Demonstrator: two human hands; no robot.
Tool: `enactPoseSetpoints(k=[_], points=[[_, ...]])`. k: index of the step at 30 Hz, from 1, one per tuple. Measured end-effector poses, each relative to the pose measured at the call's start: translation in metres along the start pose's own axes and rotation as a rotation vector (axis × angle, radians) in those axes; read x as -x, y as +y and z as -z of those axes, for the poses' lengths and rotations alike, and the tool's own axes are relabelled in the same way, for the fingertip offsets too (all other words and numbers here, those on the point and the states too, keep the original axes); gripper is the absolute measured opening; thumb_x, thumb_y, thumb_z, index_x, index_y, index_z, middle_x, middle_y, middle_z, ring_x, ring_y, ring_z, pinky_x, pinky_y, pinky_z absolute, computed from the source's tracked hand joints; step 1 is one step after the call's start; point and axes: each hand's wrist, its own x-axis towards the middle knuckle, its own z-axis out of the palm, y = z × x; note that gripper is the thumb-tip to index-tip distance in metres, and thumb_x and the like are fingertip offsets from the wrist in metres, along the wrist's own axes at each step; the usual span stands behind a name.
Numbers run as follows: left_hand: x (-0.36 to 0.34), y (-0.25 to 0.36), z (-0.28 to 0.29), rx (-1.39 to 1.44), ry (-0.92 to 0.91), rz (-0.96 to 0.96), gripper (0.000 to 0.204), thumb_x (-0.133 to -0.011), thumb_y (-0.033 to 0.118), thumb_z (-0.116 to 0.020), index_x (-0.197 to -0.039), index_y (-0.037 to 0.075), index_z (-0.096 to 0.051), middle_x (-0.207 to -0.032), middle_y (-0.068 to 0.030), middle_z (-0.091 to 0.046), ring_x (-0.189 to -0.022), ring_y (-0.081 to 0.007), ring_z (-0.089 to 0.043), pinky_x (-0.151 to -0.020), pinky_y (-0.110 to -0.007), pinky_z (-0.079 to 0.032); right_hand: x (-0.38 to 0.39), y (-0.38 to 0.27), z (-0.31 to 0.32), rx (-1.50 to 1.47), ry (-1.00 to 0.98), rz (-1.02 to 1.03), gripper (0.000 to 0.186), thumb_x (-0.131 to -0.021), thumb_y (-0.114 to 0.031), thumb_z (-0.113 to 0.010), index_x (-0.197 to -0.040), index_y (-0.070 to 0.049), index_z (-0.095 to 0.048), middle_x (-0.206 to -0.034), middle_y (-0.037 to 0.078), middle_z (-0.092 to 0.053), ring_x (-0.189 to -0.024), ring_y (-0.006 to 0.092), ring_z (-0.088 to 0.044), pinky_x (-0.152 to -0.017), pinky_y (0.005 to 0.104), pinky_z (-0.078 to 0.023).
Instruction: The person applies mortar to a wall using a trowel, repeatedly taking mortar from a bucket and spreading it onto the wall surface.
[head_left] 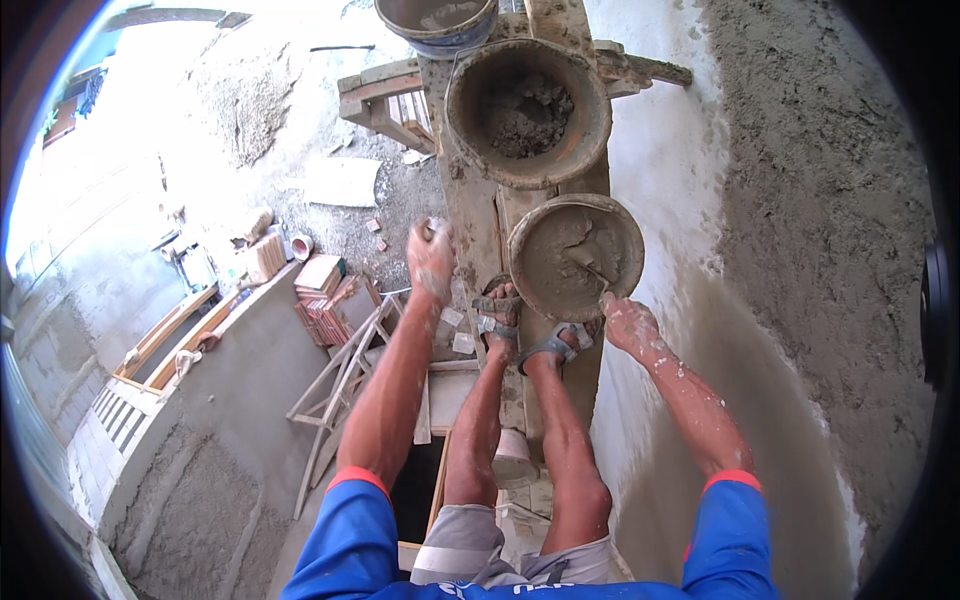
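My right hand (pixel 628 325) grips the handle of a trowel (pixel 586 262), whose blade is down in the grey wet mortar (pixel 570 226) of the round bucket (pixel 525 280) on the plank. My left hand (pixel 430 260) is raised left of that bucket, fingers curled round something small that I cannot make out. A larger bucket (pixel 465 120) with lumpy grey mix stands just beyond, and a third bucket (pixel 430 30) is at the top edge. My sandalled feet stand on the plank beside the mortar bucket.
The narrow plank scaffold (pixel 450 200) runs along a partly plastered wall (pixel 800 180) at my right, with a crossbeam (pixel 655 70) jutting out. Far below left are stacked tiles (pixel 325 310), a wooden trestle (pixel 340 385), a low rendered wall (pixel 200 460) and a dark opening (pixel 410 480).
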Motion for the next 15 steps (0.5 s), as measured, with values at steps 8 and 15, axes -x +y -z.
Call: enactPoseSetpoints(k=[8,15], points=[[-0.141,0.195,-0.057,-0.045,-0.037,-0.273,0.088,-0.082,0.033,-0.076,-0.143,-0.005,-0.025,-0.122,-0.0267,-0.055,-0.098,-0.0279,-0.064,-0.08,-0.038,-0.054,-0.028,-0.004,0.004,-0.209,0.133,-0.233,0.017,-0.087,-0.008,-0.049,-0.103,-0.002,-0.052,-0.085,0.03,-0.067,-0.086,0.0487,-0.067,-0.074,0.0577,-0.053],[-0.233,0.241,-0.051,0.287,-0.294,-0.226,0.056,-0.097,0.026,-0.058,-0.139,-0.002,-0.034,-0.135,-0.0247,-0.047,-0.108,-0.0409,-0.061,-0.078,-0.052,-0.062,0.018,-0.031,0.05,-0.272,0.032,-0.108,0.021,-0.088,-0.011,-0.052,-0.107,-0.003,-0.051,-0.085,0.031,-0.066,-0.086,0.0484,-0.066,-0.078,0.0583,-0.052]])
